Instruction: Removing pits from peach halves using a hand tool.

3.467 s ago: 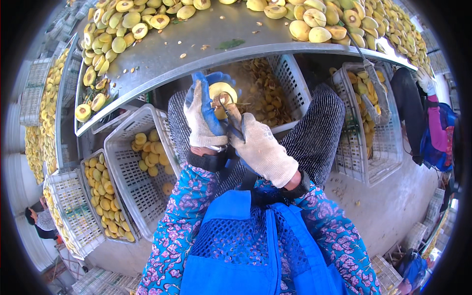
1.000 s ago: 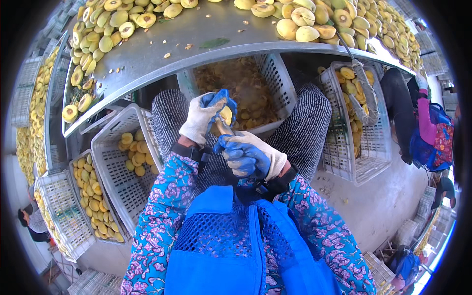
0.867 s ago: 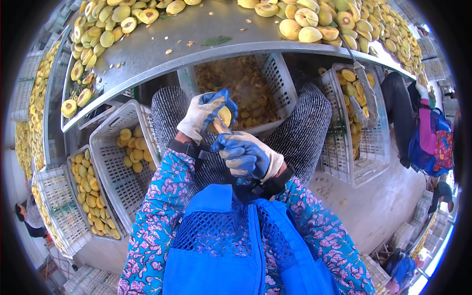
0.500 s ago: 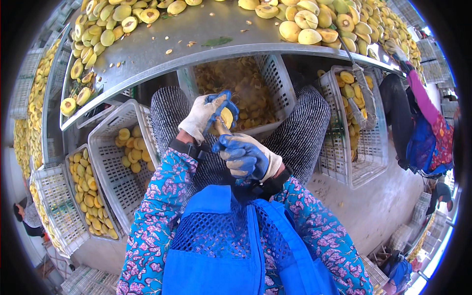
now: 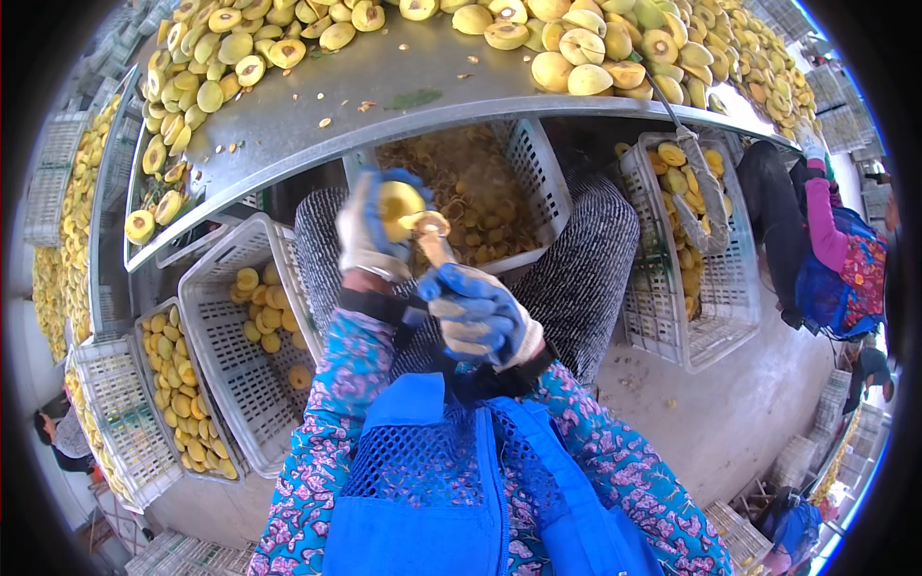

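Note:
My left hand (image 5: pixel 367 232), in a white and blue work glove and blurred by motion, is closed around a yellow peach half (image 5: pixel 399 204). In my right hand (image 5: pixel 482 315), gloved the same way, is a short tool with a light wooden-looking handle (image 5: pixel 438 253). A brownish, ragged bit sits at its upper end, right beside the peach half; whether it is pit or flesh I cannot tell. Both hands are above my lap, before a crate (image 5: pixel 549 178) holding peelings and scraps between my knees.
A metal table (image 5: pixel 355 72) with heaped peach halves (image 5: pixel 586 48) spans the far side. Left stand a crate with some halves (image 5: pixel 240 370) and a fuller one (image 5: pixel 182 398). A metal-bladed tool (image 5: pixel 709 197) hangs over the right crate (image 5: pixel 720 317). A co-worker (image 5: pixel 836 230) is at far right.
My left hand has moved left and up with the peach half, turning it. The tool's end, hidden against the fruit before, now shows. A piece lies nearer in the left crate.

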### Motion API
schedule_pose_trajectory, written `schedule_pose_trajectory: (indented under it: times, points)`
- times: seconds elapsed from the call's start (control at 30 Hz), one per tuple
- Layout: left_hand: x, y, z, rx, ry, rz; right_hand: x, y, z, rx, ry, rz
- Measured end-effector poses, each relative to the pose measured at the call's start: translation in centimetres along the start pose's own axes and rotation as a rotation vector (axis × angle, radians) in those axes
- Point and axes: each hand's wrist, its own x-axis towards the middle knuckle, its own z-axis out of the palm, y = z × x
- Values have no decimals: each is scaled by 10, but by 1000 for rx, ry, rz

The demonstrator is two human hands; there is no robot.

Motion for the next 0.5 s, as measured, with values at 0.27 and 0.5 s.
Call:
schedule_pose_trajectory:
  times: [0.27, 0.5]
  points:
    - [-51, 152, -86, 658, 272, 655, 5, -40, 36, -1160, 819, -198]
    - [-15, 143, 25, 1186, 243, 650, -18, -59, -22, -2049, 1105, -37]
